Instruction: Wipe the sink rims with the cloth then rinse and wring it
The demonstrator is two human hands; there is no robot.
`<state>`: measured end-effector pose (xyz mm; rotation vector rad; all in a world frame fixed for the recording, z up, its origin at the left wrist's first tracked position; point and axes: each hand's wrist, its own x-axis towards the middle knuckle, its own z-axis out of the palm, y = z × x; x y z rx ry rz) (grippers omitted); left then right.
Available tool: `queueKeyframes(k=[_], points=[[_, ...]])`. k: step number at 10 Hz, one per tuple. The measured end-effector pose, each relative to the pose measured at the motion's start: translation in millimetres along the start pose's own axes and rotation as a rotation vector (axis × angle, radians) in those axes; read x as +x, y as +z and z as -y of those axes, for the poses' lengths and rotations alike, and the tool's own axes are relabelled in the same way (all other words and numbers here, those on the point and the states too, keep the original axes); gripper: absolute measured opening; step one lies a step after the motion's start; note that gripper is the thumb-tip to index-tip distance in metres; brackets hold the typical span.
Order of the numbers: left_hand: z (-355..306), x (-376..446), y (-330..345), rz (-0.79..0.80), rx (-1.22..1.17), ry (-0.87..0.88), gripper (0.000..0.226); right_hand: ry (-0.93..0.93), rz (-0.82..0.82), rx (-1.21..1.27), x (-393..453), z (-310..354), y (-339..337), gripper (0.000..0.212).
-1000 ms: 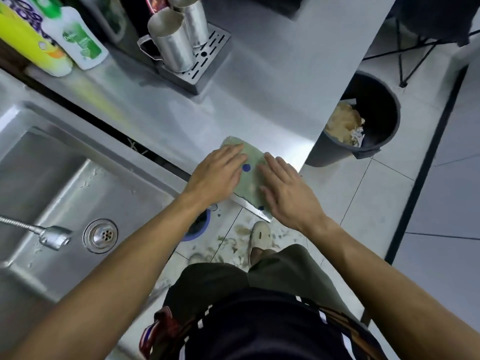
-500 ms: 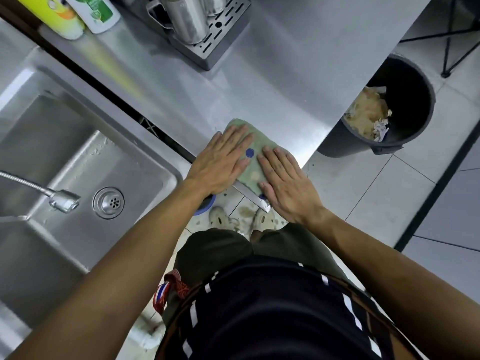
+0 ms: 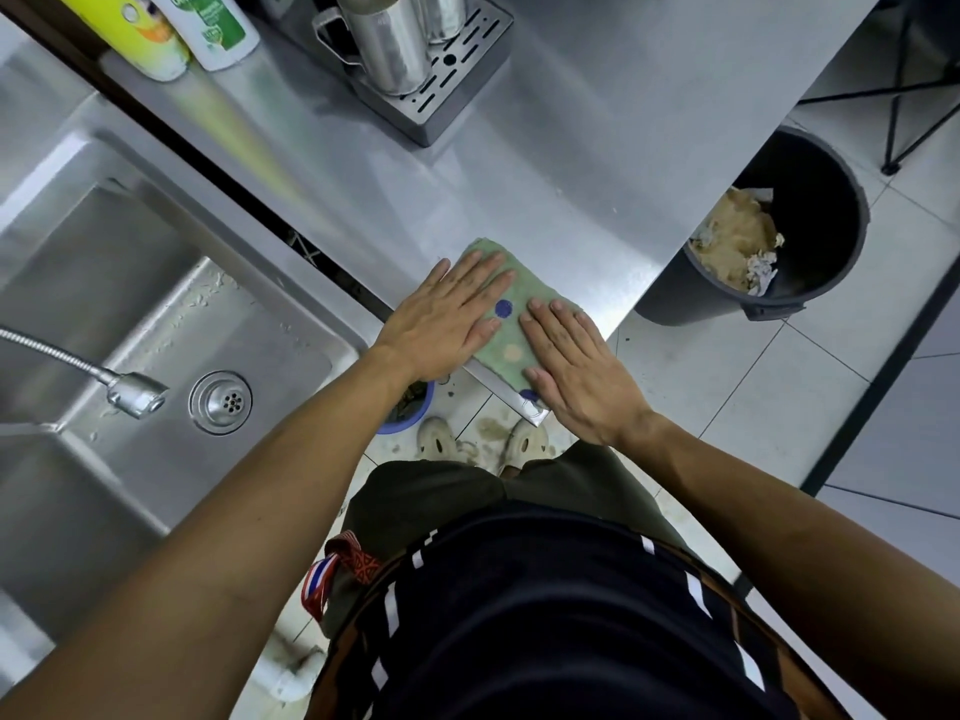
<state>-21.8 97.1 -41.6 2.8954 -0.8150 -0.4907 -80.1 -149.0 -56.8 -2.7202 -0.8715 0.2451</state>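
We press the cloth [image 3: 511, 324] flat at the counter's [image 3: 571, 163] near corner, left hand [image 3: 441, 319] and right hand [image 3: 576, 366] open-palmed, gripping nothing. It has barely shifted in the last second; sink [image 3: 171, 324] rims wait.

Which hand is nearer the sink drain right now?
Left. The left hand lies flat on the cloth on the side toward the drain; the right hand is farther away.

Steel counter [image 3: 597, 163] carries a cloth [image 3: 511, 324], drip tray [image 3: 441, 80] — two bottles [image 3: 218, 28].
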Motion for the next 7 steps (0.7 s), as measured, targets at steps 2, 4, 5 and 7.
queueKeyframes(k=[2, 4, 5, 7], points=[[9, 0, -3, 0.011, -0.213, -0.008, 0.066, -0.007, 0.011, 0.114, -1, -4, -4, 0.060], [-1, -5, 6, -0.120, -0.318, -0.181, 0.069, 0.005, -0.132, 0.322, 2, -12, -3, 0.046], [-18, -12, 8, -0.238, -0.254, -0.305, 0.060, 0.002, -0.248, 0.330, 0, -9, -7, 0.028], [-60, -98, 42, -0.429, -0.263, -0.312, 0.023, 0.212, -0.172, 0.345, -56, 1, -11, 0.003]])
